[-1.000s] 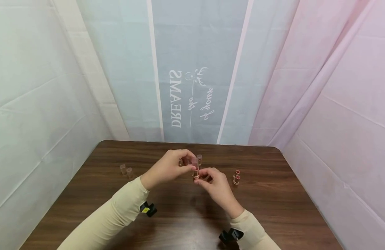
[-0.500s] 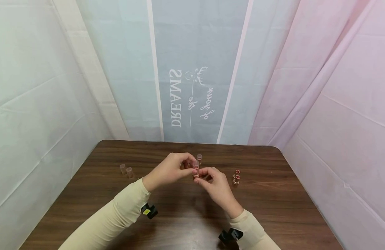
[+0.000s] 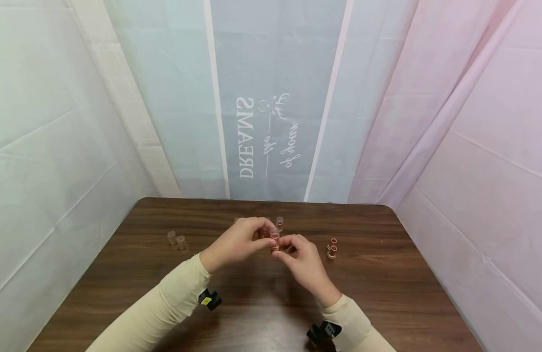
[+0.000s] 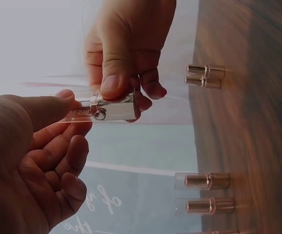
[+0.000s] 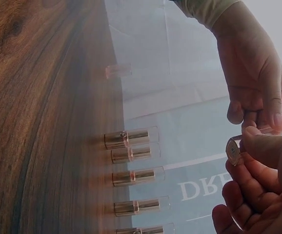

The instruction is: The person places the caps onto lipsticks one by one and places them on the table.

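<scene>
Between both hands, a lipstick tube (image 4: pixel 120 110) with a shiny metallic base is held upright above the table. My left hand (image 3: pixel 237 243) pinches the clear cap (image 4: pixel 75 119) between thumb and fingers. The cap surrounds the tube's upper part, down to about the middle ring. My right hand (image 3: pixel 307 261) grips the metallic base from the other side, its round underside (image 5: pixel 233 152) showing in the right wrist view. Several capped lipstick tubes (image 5: pixel 133 176) stand in a row behind the hands; in the head view they are partly hidden, with one capped tube (image 3: pixel 280 224) visible.
Two uncapped tubes (image 3: pixel 332 252) stand close together on the right of the brown wooden table (image 3: pixel 385 293). On the left are two loose clear caps (image 3: pixel 182 243). Fabric curtains (image 3: pixel 271 58) enclose the back and sides.
My left hand has come down slightly, lowering the clear cap further over the tube. The right hand has kept its grip on the base, nearly still.
</scene>
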